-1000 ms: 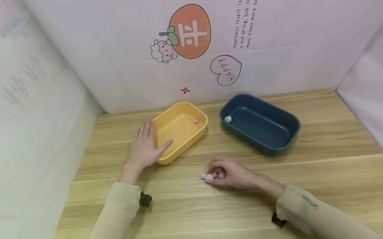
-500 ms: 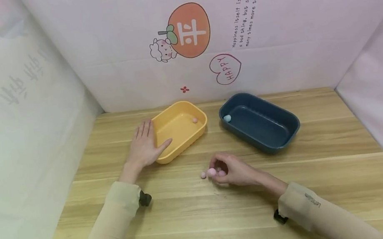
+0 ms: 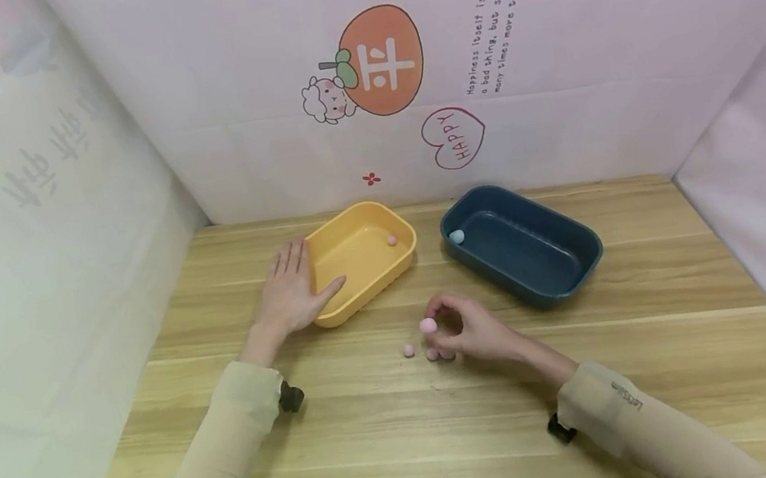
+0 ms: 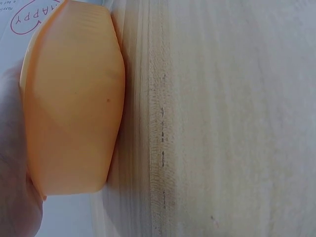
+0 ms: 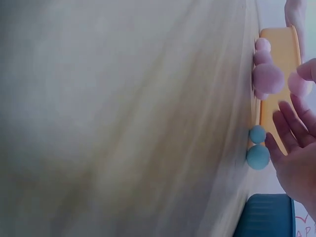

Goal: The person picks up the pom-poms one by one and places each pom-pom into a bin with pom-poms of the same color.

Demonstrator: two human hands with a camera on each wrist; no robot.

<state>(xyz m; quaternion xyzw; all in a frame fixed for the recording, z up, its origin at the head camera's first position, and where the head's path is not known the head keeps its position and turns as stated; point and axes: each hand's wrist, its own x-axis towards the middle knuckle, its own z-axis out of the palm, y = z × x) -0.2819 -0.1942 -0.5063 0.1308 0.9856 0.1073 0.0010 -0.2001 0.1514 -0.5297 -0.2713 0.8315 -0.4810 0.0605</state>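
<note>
My right hand [image 3: 476, 331] pinches a pink ball [image 3: 428, 325] between thumb and forefinger, raised off the table; the right wrist view shows the held pink ball [image 5: 299, 84] at the fingertips. Beneath it, several pink balls [image 5: 268, 78] lie on the table. Two light blue balls [image 5: 257, 157] sit near the other fingers and are hidden in the head view. My left hand [image 3: 286, 293] rests on the left side of a yellow box [image 3: 368, 301], fingers straight, thumb over the rim. One small pink ball [image 3: 392, 240] lies inside that box.
A dark blue box [image 3: 523, 249] stands at the back right, with a light blue ball [image 3: 456, 237] in its left corner. Behind both boxes rises a printed cloth wall [image 3: 560, 116]. Everything stands on a wooden table [image 3: 357, 446].
My right hand has lifted one pink ball from the group and moved slightly away from me, uncovering more balls on the table. My left hand stays on the yellow box.
</note>
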